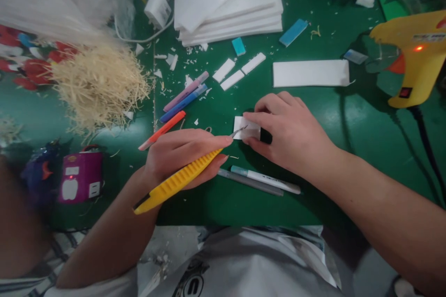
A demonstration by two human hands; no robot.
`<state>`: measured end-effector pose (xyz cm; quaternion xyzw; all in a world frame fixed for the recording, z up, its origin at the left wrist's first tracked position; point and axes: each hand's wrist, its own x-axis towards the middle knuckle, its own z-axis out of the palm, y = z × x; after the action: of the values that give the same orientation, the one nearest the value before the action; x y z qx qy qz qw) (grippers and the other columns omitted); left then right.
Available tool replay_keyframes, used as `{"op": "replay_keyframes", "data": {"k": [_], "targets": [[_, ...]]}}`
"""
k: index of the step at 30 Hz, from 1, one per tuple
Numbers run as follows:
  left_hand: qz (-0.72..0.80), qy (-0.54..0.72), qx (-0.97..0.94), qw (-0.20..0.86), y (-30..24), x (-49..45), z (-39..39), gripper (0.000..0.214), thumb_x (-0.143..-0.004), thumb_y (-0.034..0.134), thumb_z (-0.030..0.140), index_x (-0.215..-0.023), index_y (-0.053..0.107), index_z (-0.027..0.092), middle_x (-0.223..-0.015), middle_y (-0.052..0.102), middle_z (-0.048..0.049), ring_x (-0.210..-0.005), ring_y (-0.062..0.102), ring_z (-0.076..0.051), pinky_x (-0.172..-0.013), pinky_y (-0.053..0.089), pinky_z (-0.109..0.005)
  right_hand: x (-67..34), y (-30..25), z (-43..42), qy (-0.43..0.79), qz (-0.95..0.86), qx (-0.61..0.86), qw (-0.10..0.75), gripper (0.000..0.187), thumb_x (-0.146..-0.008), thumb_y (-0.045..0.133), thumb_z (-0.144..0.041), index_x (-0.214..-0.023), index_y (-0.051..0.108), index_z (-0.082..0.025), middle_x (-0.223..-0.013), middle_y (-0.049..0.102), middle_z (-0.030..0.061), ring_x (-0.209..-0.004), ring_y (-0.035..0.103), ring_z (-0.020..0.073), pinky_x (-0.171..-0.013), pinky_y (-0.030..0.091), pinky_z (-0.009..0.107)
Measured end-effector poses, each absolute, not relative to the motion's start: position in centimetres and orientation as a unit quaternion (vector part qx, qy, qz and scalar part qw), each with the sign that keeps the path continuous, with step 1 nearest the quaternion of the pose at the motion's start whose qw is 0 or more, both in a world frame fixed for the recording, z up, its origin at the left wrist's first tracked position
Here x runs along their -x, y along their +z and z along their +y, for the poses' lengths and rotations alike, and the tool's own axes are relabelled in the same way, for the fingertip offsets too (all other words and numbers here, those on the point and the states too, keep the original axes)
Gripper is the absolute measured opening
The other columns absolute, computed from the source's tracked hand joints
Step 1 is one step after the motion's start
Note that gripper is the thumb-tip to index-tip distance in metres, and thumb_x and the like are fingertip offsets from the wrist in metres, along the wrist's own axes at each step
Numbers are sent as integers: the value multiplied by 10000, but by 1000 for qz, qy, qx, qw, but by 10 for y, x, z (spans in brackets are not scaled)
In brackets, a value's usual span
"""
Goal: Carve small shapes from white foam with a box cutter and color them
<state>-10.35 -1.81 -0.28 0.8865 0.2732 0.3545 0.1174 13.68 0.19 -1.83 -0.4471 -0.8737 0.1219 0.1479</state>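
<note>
My left hand point(181, 151) is closed around a yellow utility knife point(174, 183), its blade tip touching a small white foam piece point(244, 126) on the green mat point(216, 204). My right hand point(289, 132) presses down on that white piece, fingers curled over it and pinning it to the mat. Just below both hands lie a grey pen point(251, 183) and a white marker point(266, 179).
A stack of white foam boards point(230, 2) lies at the back, with a long white strip point(310, 73) and small cut strips point(232, 72) nearby. Coloured pens point(181, 100), a straw pile point(99, 86), a purple power strip point(81, 176) and a yellow glue gun point(414, 55) surround the mat.
</note>
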Motion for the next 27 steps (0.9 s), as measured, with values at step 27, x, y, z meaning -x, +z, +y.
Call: {"op": "replay_keyframes", "data": {"k": [27], "targets": [[328, 320, -880, 121, -2, 102, -30, 171, -948, 699, 129, -1116, 728, 141, -942, 795, 13, -837, 753, -61, -970, 605, -152, -137, -19, 1, 108, -876, 444, 153, 189, -911, 702, -261, -1048, 800, -174, -1049, 696, 139, -973, 560, 304, -799, 421, 425]]}}
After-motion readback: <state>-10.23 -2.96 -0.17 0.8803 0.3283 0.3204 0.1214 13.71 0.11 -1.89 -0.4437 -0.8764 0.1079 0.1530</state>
